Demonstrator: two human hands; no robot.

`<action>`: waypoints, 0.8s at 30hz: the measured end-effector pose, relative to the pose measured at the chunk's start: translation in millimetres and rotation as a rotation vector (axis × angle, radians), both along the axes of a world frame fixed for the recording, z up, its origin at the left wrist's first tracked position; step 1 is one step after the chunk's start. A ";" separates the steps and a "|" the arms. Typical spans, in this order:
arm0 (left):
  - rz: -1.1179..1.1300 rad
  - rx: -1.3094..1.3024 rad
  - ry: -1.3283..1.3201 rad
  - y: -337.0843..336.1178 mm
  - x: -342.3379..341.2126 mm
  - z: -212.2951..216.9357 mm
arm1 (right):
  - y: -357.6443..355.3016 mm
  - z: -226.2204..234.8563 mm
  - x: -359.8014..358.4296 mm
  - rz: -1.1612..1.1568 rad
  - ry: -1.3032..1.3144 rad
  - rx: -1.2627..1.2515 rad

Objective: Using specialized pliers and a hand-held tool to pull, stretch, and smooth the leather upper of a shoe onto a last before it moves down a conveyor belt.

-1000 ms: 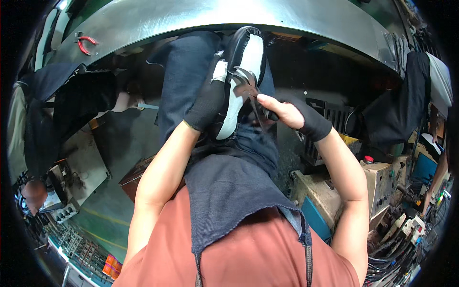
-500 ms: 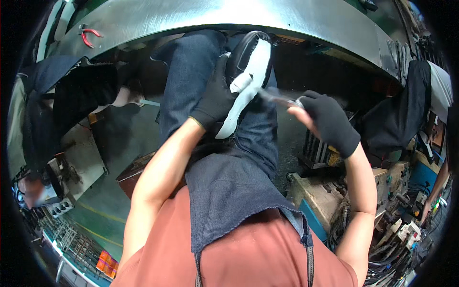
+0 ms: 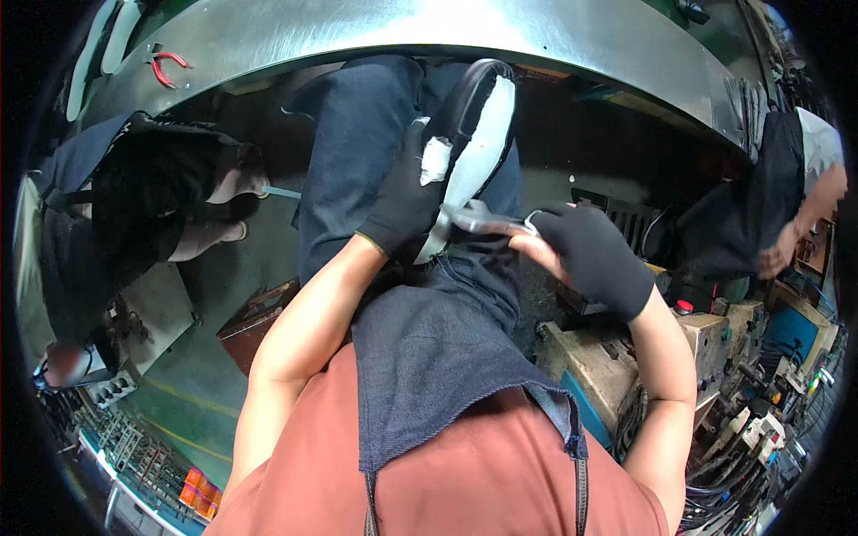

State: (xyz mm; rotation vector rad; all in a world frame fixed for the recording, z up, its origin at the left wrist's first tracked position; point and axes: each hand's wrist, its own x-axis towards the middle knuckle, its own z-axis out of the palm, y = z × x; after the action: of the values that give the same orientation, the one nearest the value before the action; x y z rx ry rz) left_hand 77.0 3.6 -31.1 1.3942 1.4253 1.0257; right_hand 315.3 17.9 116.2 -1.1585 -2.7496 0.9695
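Observation:
A black shoe [image 3: 490, 134] lies bottom up across my lap, its white sole side facing me and its toe toward the bench. My left hand [image 3: 404, 192], in a black glove with white wrapping on the thumb, grips the shoe's left side. My right hand [image 3: 592, 255], gloved with the thumb bare, is closed round a metal hand tool [image 3: 487, 222]. The tool's broad head is at the shoe's heel end, beside my left hand. Motion blurs the head, so its exact kind is unclear, and I cannot tell if it touches the shoe.
A curved metal bench [image 3: 357, 27] runs along the far side, with red-handled pliers [image 3: 162, 67] at its left. Other people sit left and right; one person's hand [image 3: 783, 252] shows at right. A brown box [image 3: 259, 326] and a worn machine [image 3: 585, 371] flank me.
My right hand has brought the tool left and nearer me, from the shoe's middle to its heel end. The shoe has shifted slightly. At right, the other person's hand has come up into sight.

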 end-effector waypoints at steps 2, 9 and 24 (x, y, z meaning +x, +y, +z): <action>0.029 -0.034 -0.064 -3.3 0.7 2.7 | 6.1 -19.5 9.3 -0.025 0.000 -0.065; 0.007 -0.258 -0.308 1.3 -5.9 12.8 | 25.9 -49.0 4.3 -0.332 0.167 -0.632; 0.116 0.166 0.322 0.1 13.3 10.9 | 12.4 -41.9 11.1 -0.285 0.039 -0.179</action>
State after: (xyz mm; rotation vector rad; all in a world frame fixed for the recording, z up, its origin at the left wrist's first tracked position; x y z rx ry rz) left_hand 90.4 3.8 -20.3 1.6717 1.7019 1.0463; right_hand 326.4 30.3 74.3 -1.4876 -2.4170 1.2012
